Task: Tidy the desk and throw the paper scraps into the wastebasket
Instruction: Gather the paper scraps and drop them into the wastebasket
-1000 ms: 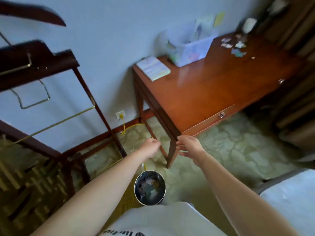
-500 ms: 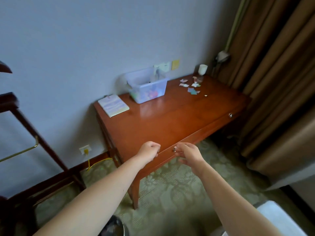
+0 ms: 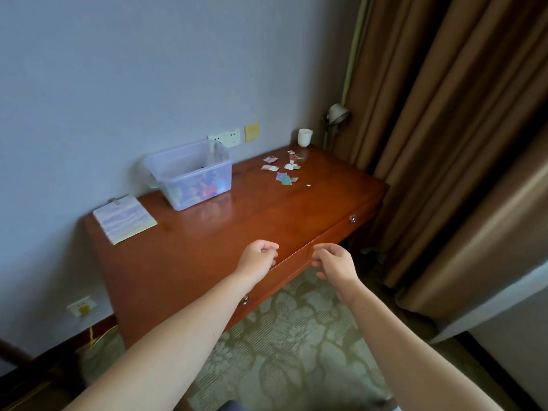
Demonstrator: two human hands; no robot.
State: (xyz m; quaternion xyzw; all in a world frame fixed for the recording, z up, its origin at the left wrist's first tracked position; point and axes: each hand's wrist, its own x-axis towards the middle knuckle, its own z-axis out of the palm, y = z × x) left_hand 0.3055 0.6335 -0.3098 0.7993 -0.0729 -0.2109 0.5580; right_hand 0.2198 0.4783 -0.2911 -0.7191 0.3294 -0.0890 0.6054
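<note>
The left hand (image 3: 257,258), fisted, and right hand (image 3: 334,263), loosely curled, hover empty over the desk's (image 3: 207,241) near edge; the paper scraps (image 3: 284,170), far right near the white cup (image 3: 304,137), look featherlight and flimsy, probably best pinched by their edges.

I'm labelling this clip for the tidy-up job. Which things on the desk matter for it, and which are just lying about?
For the job: paper scraps, scattered at the far right of the desk. The wastebasket is out of view.
Lying about: clear storage box, notepad, white cup, lamp.
</note>
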